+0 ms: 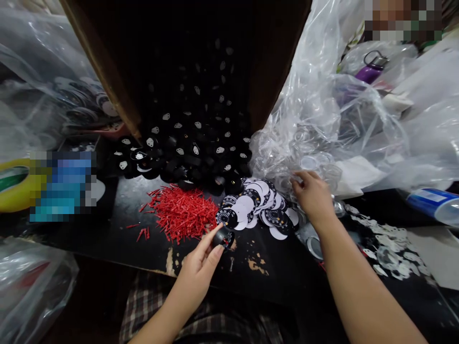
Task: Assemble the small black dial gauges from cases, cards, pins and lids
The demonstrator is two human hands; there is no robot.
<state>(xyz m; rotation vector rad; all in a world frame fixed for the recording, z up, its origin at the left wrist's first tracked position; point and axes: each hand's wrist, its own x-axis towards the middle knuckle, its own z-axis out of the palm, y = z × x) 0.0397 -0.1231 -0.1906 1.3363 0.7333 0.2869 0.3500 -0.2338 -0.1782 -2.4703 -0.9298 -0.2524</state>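
Observation:
Near the front of the black table, my left hand (202, 263) pinches a small black round gauge (223, 238) between thumb and fingers; a bit of red shows on its face. My right hand (313, 196) is at the edge of a heap of clear round plastic covers (304, 141), its fingers curled together; whatever is between the fingertips is too small to make out. Between the hands lies a pile of printed dial discs (258, 200), some black side up, others white. A heap of red pointers (182, 210) lies left of the discs.
A large box (276, 86) lies open toward me, spilling black round housings (193, 160). Clear plastic bags (373, 110) crowd the right, near a purple bottle (369, 72). White small parts (394, 243) and a blue canister (433, 204) lie right. Yellow tape (27, 191) sits left.

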